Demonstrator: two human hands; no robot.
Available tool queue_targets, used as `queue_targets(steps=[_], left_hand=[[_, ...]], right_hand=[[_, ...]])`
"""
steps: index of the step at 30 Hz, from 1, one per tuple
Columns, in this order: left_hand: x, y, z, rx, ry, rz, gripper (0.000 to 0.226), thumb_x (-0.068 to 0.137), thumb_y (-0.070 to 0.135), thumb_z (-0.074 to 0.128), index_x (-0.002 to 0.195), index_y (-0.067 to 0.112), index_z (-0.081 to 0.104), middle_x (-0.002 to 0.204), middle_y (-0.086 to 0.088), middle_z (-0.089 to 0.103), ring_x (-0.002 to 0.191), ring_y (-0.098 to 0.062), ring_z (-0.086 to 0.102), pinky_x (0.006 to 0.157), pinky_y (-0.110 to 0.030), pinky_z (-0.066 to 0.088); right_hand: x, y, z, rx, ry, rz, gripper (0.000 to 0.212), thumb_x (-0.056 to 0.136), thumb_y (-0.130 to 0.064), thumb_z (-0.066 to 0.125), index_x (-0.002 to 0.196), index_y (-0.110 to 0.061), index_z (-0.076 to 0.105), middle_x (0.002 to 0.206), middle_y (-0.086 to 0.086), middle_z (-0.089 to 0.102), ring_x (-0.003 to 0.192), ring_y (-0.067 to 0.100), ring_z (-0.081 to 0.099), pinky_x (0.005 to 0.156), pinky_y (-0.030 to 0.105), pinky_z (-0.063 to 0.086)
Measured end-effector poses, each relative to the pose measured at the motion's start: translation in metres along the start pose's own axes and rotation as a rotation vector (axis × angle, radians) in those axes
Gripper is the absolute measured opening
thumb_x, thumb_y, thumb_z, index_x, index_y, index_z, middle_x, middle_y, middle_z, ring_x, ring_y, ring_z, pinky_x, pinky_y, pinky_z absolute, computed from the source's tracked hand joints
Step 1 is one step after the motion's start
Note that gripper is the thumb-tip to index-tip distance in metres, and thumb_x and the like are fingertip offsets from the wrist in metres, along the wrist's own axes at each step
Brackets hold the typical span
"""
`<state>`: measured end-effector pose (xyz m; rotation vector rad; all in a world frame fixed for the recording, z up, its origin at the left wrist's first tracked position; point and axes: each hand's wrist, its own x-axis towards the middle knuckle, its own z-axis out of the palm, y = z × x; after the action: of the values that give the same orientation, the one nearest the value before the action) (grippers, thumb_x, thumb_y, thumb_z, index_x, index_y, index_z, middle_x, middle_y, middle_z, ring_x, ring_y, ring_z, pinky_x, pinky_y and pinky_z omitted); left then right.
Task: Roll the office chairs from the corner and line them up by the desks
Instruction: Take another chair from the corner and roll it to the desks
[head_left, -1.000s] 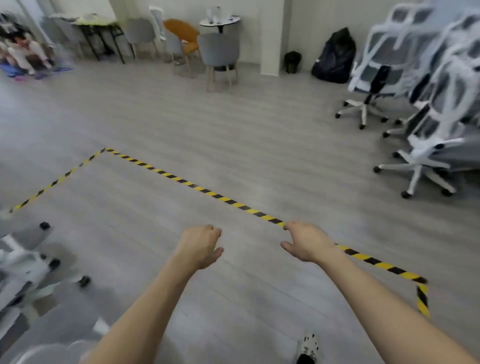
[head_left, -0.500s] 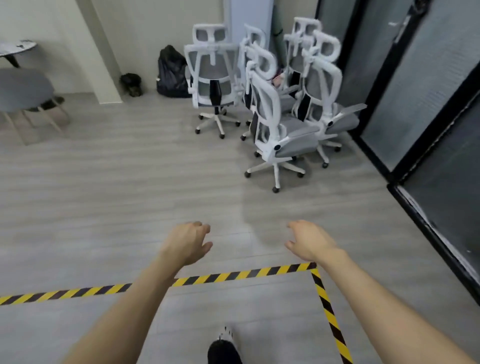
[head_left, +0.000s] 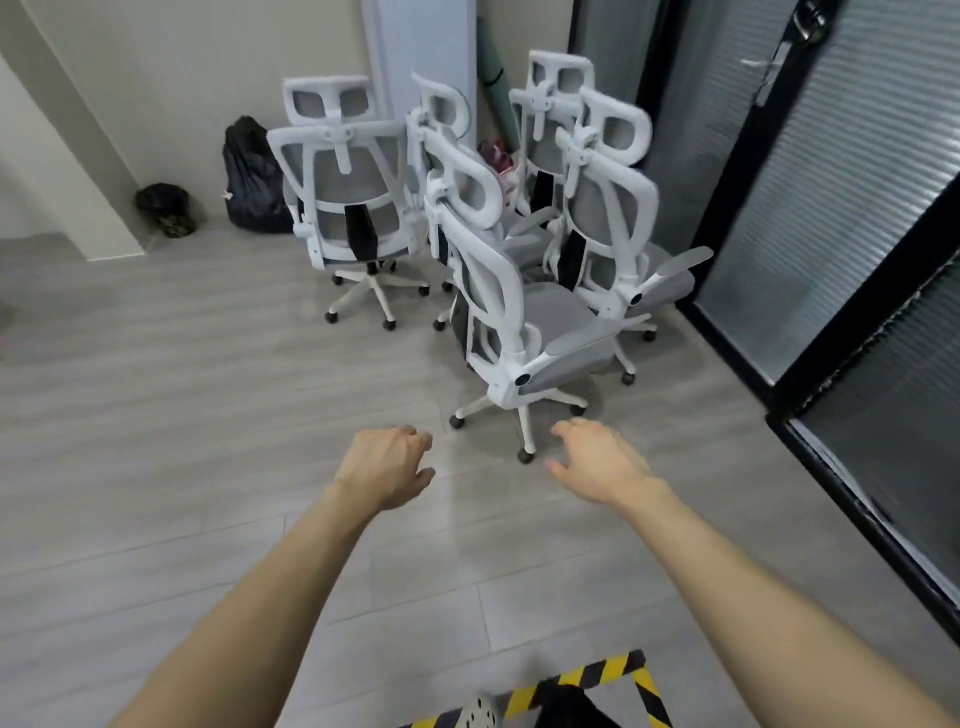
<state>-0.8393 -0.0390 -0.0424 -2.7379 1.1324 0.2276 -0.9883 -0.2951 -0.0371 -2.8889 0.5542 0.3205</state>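
Observation:
Several white-framed office chairs with grey mesh stand bunched in the corner. The nearest chair (head_left: 519, 332) faces right, its back toward me and its wheeled base just beyond my fingers. Another chair (head_left: 348, 208) stands to its left, and more chairs (head_left: 602, 208) crowd behind. My left hand (head_left: 387, 467) and my right hand (head_left: 597, 462) reach forward over the floor, fingers loosely curled, holding nothing and touching no chair.
A black bag (head_left: 254, 182) and a small dark bin (head_left: 166, 208) sit against the back wall at the left. Black-framed glass partitions (head_left: 831, 234) run along the right. Yellow-black floor tape (head_left: 602, 680) forms a corner by my feet.
The view has swung right and moved forward to the chair cluster, which now sits much closer. The floor tape has slid down to the bottom edge. Both hands stay empty.

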Motion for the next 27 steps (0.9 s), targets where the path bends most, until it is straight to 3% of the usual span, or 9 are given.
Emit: queue_targets(steps=[9,13,17,21,24,27], left_hand=[[0.190,-0.056,-0.035,-0.004,0.037,-0.095,0.044,0.106,0.056,0.056,0.140,0.029,0.062,0.133,0.002,0.070,0.121,-0.028,0.068,0.087,-0.039,0.055],[0.268,-0.079,-0.049,-0.032,0.032,-0.186,0.044,0.107,0.057,0.055,0.140,0.029,0.064,0.132,0.003,0.069,0.123,-0.026,0.067,0.088,-0.038,0.053],[0.330,-0.094,-0.069,-0.077,0.066,-0.247,0.046,0.108,0.059,0.054,0.140,0.027,0.065,0.134,0.003,0.070,0.124,-0.027,0.067,0.090,-0.039,0.052],[0.375,-0.099,-0.090,-0.066,0.151,-0.257,0.050,0.108,0.063,0.050,0.140,0.028,0.065,0.132,0.002,0.071,0.124,-0.027,0.066,0.090,-0.040,0.053],[0.406,-0.099,-0.110,-0.071,0.264,-0.202,0.060,0.105,0.059,0.058,0.153,0.024,0.055,0.139,-0.002,0.066,0.123,-0.032,0.066,0.093,-0.044,0.054],[0.439,-0.094,-0.132,-0.062,0.409,-0.097,0.079,0.100,0.056,0.068,0.163,0.018,0.042,0.154,-0.009,0.055,0.138,-0.034,0.056,0.109,-0.050,0.051]], right_hand=[[0.259,0.021,-0.051,0.020,0.071,-0.072,0.037,0.104,-0.047,0.060,0.122,-0.015,0.062,0.118,0.008,0.069,0.111,0.034,0.068,0.087,0.043,0.055],[0.394,0.017,-0.080,0.052,0.139,-0.103,0.052,0.106,-0.051,0.060,0.137,-0.009,0.058,0.131,0.012,0.064,0.118,0.036,0.065,0.089,0.046,0.054],[0.494,0.009,-0.098,0.087,0.063,-0.130,0.057,0.105,-0.057,0.061,0.128,-0.004,0.059,0.126,0.017,0.065,0.117,0.038,0.064,0.090,0.046,0.053],[0.534,0.003,-0.086,0.159,0.014,-0.155,0.043,0.109,-0.042,0.060,0.117,0.000,0.064,0.115,0.023,0.071,0.109,0.043,0.069,0.079,0.042,0.048],[0.530,0.007,-0.065,0.152,0.059,-0.165,0.035,0.111,-0.037,0.057,0.111,-0.002,0.065,0.108,0.023,0.073,0.105,0.045,0.069,0.073,0.040,0.041],[0.517,0.022,-0.055,0.165,0.071,-0.171,0.032,0.111,-0.035,0.056,0.111,-0.004,0.063,0.104,0.024,0.073,0.101,0.045,0.070,0.071,0.040,0.038]])
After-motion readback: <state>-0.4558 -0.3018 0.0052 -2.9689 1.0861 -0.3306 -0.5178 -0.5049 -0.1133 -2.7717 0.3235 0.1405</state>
